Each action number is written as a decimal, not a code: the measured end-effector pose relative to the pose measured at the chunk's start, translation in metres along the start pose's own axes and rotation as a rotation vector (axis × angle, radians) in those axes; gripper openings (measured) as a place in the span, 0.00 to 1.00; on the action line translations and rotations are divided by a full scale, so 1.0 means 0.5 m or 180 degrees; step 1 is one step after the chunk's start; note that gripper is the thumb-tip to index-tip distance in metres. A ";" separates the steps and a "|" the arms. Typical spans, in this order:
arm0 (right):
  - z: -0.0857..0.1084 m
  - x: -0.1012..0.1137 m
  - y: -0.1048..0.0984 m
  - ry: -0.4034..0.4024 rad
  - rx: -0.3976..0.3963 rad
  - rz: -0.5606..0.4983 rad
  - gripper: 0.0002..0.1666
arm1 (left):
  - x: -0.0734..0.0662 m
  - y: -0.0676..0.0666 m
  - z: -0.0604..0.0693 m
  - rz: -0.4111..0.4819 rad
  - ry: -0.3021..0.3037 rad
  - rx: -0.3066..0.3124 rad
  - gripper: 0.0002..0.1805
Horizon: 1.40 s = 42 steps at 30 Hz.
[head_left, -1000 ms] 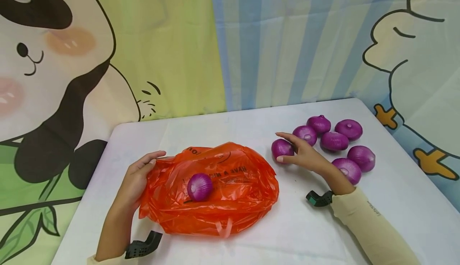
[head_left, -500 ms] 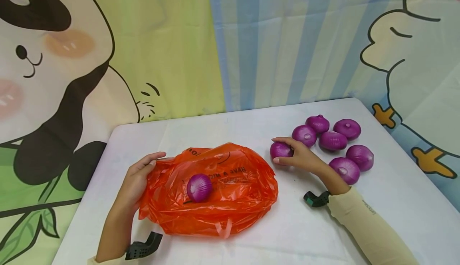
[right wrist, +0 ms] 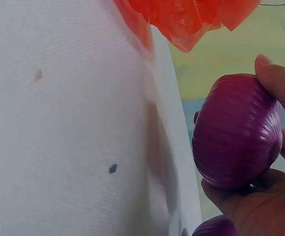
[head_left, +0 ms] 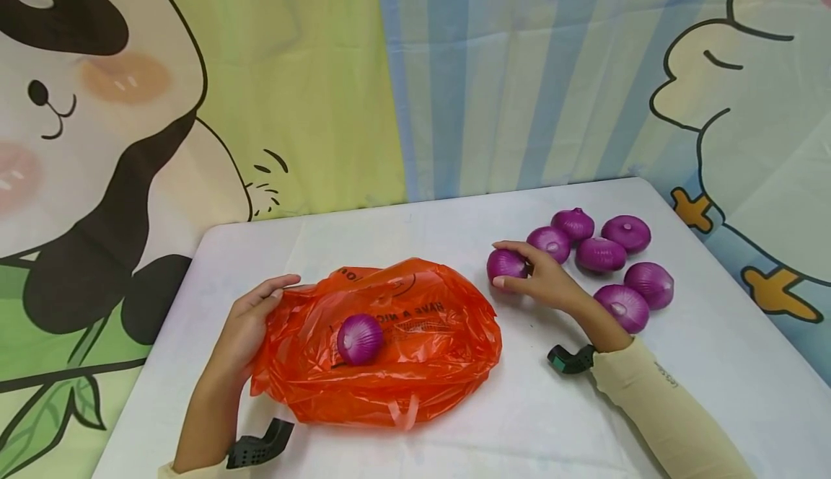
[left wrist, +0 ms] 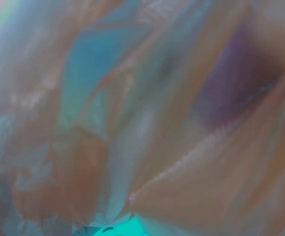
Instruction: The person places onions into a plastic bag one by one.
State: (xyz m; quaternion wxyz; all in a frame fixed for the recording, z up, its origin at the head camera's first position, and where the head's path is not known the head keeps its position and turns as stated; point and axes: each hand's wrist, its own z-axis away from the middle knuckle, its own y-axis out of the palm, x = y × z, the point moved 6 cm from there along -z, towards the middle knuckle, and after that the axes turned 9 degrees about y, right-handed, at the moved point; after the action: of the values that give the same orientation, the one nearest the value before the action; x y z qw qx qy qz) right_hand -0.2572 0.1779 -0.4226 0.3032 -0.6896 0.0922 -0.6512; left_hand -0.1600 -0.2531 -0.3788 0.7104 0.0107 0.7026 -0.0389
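An orange-red plastic bag [head_left: 448, 363] with dark print lies open-mouthed on the white table. Inside it is one purple onion [head_left: 360, 339]. The left hand [head_left: 245, 327] holds the bag's left edge between thumb and fingers; in the left wrist view, blurred bag film fills nearly everything. To the right of the bag, the right hand [head_left: 548, 277] grips another purple onion [head_left: 506, 265]. The right wrist view shows this gripped onion [right wrist: 237, 132] with thumb and fingers curled round its sides. Whether it touches the table is hard to tell.
Several more purple onions, among them one at the back [head_left: 626, 234] and one nearer [head_left: 622, 309], lie right of the right hand on the white table [head_left: 493, 436]. A printed cloth backdrop [head_left: 311, 89] stands behind the table.
The right hand first shifted slightly down and left with its fingers at the onion, then rose a little with the onion in its grip. The left hand and bag stay put.
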 end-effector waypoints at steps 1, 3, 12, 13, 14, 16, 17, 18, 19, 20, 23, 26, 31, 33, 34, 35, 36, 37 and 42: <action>0.000 0.003 -0.001 -0.0011 -0.0008 -0.0005 0.39 | 0.000 0.000 0.000 0.0007 -0.0002 0.0003 0.22; -0.001 0.008 -0.003 -0.0034 -0.0014 -0.0024 0.39 | 0.000 0.000 0.000 0.0021 0.0000 0.0007 0.22; -0.004 0.031 -0.006 0.0019 0.0007 -0.0189 0.37 | -0.002 0.000 0.001 0.0019 -0.0003 0.0008 0.22; -0.004 0.035 -0.006 0.0011 0.0010 -0.0201 0.37 | -0.002 0.000 0.001 0.0017 -0.0008 0.0010 0.22; -0.004 0.038 -0.006 0.0007 0.0012 -0.0208 0.37 | -0.003 0.000 0.001 0.0016 -0.0010 0.0012 0.22; -0.005 0.043 -0.006 0.0010 0.0010 -0.0203 0.38 | -0.003 0.000 0.001 0.0013 -0.0010 0.0011 0.22; -0.006 0.045 -0.006 0.0012 0.0014 -0.0199 0.38 | -0.003 0.001 0.001 0.0011 -0.0008 0.0011 0.22; -0.007 0.046 -0.006 0.0014 0.0023 -0.0195 0.38 | -0.003 0.001 0.001 0.0012 -0.0009 0.0009 0.22; -0.008 0.049 -0.006 0.0022 0.0033 -0.0197 0.39 | -0.003 0.001 0.001 0.0006 -0.0006 0.0008 0.22; -0.009 0.051 -0.007 0.0022 0.0039 -0.0190 0.39 | -0.003 0.001 0.001 0.0002 -0.0006 0.0007 0.22; -0.011 0.060 -0.016 0.0012 -0.0005 -0.0182 0.39 | -0.002 0.001 0.001 -0.0002 -0.0017 0.0009 0.22; -0.012 0.074 -0.029 -0.0016 -0.0093 -0.0236 0.38 | -0.001 0.002 0.002 0.0005 -0.0040 0.0027 0.22; -0.006 0.102 -0.040 -0.0080 -0.0146 -0.0379 0.38 | 0.001 0.002 0.003 0.0005 -0.0066 0.0056 0.22; -0.002 0.116 -0.041 -0.0146 -0.0140 -0.0413 0.38 | 0.000 0.002 0.002 -0.0007 -0.0059 0.0059 0.22; -0.001 0.123 -0.040 -0.0185 -0.0132 -0.0434 0.38 | 0.000 0.002 0.001 -0.0018 -0.0054 0.0057 0.23; -0.001 0.130 -0.040 -0.0222 -0.0124 -0.0450 0.38 | 0.000 0.001 0.001 -0.0024 -0.0043 0.0058 0.23; -0.001 0.137 -0.039 -0.0253 -0.0109 -0.0472 0.37 | -0.001 0.001 0.001 -0.0030 -0.0032 0.0053 0.23; -0.001 0.143 -0.037 -0.0280 -0.0093 -0.0484 0.37 | -0.001 0.001 0.001 -0.0033 -0.0026 0.0049 0.24; -0.004 0.166 -0.027 -0.0362 -0.0009 -0.0559 0.37 | -0.001 -0.001 0.000 -0.0048 -0.0015 0.0025 0.26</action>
State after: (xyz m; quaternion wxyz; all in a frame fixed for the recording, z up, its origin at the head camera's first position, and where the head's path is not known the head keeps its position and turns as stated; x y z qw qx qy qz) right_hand -0.2517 0.1449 -0.3456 0.2487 -0.7313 0.0149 -0.6350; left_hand -0.1598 -0.2536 -0.3784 0.7117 0.0081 0.7009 -0.0472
